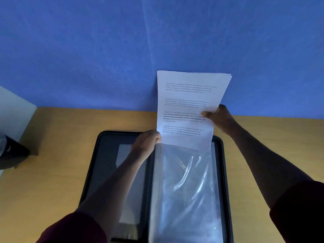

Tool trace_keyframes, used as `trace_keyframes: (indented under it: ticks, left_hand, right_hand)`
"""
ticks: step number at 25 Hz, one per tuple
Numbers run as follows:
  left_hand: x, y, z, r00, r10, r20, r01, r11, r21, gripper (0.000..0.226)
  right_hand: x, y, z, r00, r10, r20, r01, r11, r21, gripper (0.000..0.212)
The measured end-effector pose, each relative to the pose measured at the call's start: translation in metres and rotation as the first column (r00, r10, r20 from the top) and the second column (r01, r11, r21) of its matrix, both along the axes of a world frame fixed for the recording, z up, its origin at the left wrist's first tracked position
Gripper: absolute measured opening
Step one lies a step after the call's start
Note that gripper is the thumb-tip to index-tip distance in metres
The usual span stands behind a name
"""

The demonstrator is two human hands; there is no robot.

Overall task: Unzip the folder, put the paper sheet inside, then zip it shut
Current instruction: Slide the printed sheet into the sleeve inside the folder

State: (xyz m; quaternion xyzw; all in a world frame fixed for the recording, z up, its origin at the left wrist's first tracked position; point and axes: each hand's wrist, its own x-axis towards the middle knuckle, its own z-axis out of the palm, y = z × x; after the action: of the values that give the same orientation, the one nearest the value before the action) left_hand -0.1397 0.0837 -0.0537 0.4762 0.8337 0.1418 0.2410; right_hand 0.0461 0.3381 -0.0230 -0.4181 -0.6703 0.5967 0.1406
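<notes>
The paper sheet (189,106), printed with four blocks of text, stands nearly upright with its lower edge tucked into the top of a clear plastic sleeve (185,186) on the right half of the folder (105,155). The folder lies open and flat on the wooden surface (57,172), black with a zip edge around it. The right hand (219,118) pinches the sheet's right edge, thumb on the printed face. The left hand (147,142) grips the sleeve's top left corner beside the sheet's lower left corner. A blue wall (105,50) rises behind
</notes>
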Motion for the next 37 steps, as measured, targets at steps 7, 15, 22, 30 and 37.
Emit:
trace_keyframes:
  ticks: [7, 15, 22, 30, 37]
  left_hand:
    - [0.001, -0.001, -0.001, 1.0, -0.004, -0.018, 0.005, 0.997, 0.073, 0.016]
    - [0.044, -0.01, -0.007, 0.937, 0.016, -0.349, 0.068, 0.971, 0.227, 0.031]
    - [0.099, -0.014, -0.033, 0.894, -0.38, -0.239, 0.395, 0.918, 0.019, 0.065]
    - [0.111, -0.006, -0.041, 0.892, -0.379, -0.245, 0.371, 0.925, -0.08, 0.083]
    - [0.113, 0.001, -0.038, 0.938, -0.263, -0.225, 0.284, 0.957, 0.063, 0.064]
  right_hand:
    - [-0.004, -0.005, -0.009, 0.989, 0.092, 0.117, -0.095, 0.995, 0.023, 0.034]
    - [0.01, -0.017, -0.015, 0.982, 0.126, 0.137, -0.128, 0.992, 0.005, 0.036]
    - [0.007, -0.018, -0.016, 0.994, 0.054, 0.092, -0.057, 0.998, 0.033, 0.03]
    - [0.005, -0.015, -0.023, 0.99, 0.01, 0.14, -0.011, 1.0, 0.009, 0.031]
    - [0.013, -0.016, -0.029, 0.991, 0.008, 0.133, 0.001, 0.998, -0.069, 0.026]
